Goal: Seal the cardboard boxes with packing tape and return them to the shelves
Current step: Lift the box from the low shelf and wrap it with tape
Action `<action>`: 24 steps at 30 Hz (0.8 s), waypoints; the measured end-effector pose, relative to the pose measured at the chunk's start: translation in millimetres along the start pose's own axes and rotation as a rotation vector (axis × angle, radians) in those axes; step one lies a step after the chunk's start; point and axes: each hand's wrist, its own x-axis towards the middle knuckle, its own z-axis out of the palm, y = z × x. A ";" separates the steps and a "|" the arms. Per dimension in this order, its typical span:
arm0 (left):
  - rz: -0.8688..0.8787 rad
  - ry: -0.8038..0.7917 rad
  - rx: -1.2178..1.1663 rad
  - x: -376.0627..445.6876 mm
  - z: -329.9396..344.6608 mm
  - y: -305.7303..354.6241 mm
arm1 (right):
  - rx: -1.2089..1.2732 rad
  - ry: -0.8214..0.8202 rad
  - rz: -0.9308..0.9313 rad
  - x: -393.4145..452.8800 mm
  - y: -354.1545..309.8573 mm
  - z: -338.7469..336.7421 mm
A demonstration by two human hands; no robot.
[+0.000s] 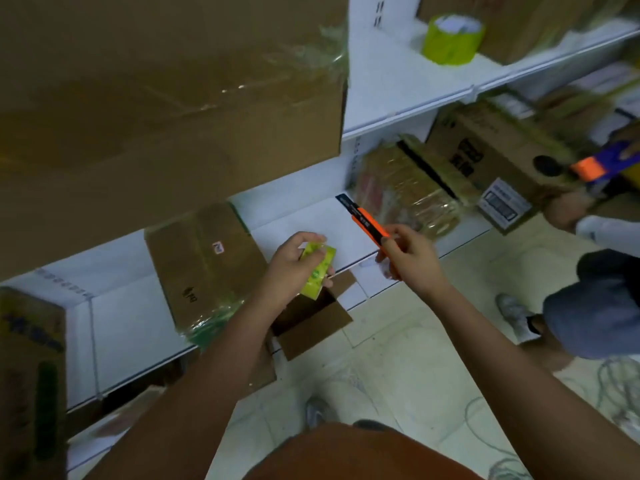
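My left hand (294, 265) grips a yellow-green roll of packing tape (317, 270) seen edge-on. Directly under it a small cardboard box (311, 327) stands with its flaps open at the edge of the white shelf (128, 323). My right hand (412, 258) pinches an orange and black utility knife (363, 220), its tip pointing up and left over the shelf. A taped flat box (204, 261) lies on the shelf to the left of my hands. A second yellow-green tape roll (450, 38) stands on the upper shelf.
A large taped carton (166, 98) fills the upper left shelf. Wrapped boxes (408, 185) and a printed carton (491, 157) crowd the shelf to the right. Another person (595, 299) crouches at right, holding an orange and blue tool (599, 166). Cables (620, 386) lie on the tiled floor.
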 end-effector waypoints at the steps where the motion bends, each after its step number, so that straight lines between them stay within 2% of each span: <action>1: 0.031 -0.031 -0.010 -2.1 5.6 9.7 | -0.073 0.088 -0.053 -14.3 -4.0 -12.6; 4: 0.117 -0.127 -0.026 -10.3 23.1 36.5 | -0.290 0.362 -0.259 -57.3 -23.6 -50.7; 7: 0.203 -0.173 -0.053 -14.9 40.5 58.4 | -0.445 0.455 -0.406 -61.6 -53.4 -79.3; 9: 0.244 -0.162 -0.084 -16.8 51.6 68.8 | -0.524 0.456 -0.449 -35.4 -74.5 -88.9; 12: 0.252 -0.133 -0.158 -18.4 66.9 79.1 | -0.515 0.421 -0.448 22.6 -105.1 -92.2; 16: 0.227 -0.081 -0.187 -10.2 83.5 88.5 | -0.588 0.279 -0.505 100.3 -128.8 -88.0; 18: 0.212 -0.019 -0.191 -3.8 88.7 93.4 | -0.718 0.198 -0.580 130.5 -137.3 -83.5; 20: 0.194 0.030 -0.183 2.3 93.9 99.4 | -0.915 0.133 -0.571 154.1 -142.5 -80.3; 22: 0.191 0.050 -0.206 9.0 99.3 104.1 | -1.049 0.123 -0.510 171.2 -143.9 -76.0; 24: 0.197 0.076 -0.223 15.9 103.7 107.0 | -0.956 0.169 -0.569 171.9 -146.2 -72.5</action>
